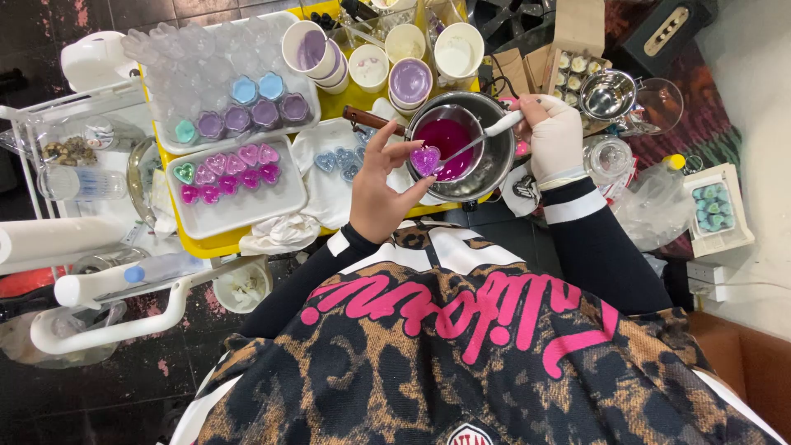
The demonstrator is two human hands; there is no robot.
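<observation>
The left hand pinches a small clear heart-shaped mould of glossy purple-pink wax over a round steel pot. The right hand, wrapped in white cloth, grips a white-handled spoon dipping into magenta liquid. A white tray of heart moulds rests on the yellow surface

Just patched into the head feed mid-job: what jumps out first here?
At centre, the left hand holds a small heart-shaped container of purple wax at the rim of a metal pot filled with magenta liquid, while the gloved right hand grips a white-handled spoon reaching into it. To the left, a white tray carries rows of pink and magenta hearts, and cups of lilac wax stand behind the pot.
</observation>
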